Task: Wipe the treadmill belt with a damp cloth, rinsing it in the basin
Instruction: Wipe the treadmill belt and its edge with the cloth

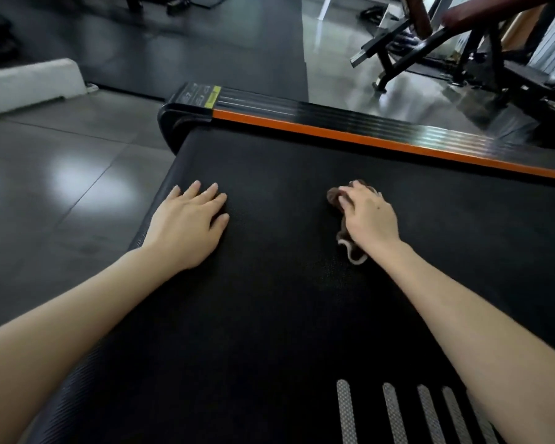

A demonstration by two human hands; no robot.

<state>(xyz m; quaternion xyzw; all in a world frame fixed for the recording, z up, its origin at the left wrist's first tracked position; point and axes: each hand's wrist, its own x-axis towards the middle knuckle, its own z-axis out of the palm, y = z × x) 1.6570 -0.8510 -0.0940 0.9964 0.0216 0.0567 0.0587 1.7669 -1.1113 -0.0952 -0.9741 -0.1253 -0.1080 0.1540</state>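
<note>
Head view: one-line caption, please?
The right hand holds a brown cloth on the treadmill belt; the left hand rests flat nearby.

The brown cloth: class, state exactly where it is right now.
In the head view, the brown cloth lies bunched on the treadmill belt, right of centre, under the right hand, which grips it; the left hand lies apart, further left.

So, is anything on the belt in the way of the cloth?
Only the left hand, resting flat on the belt to the left of the cloth, with bare belt between them. The right hand grips the cloth against the belt; nothing else visible lies there.
</note>
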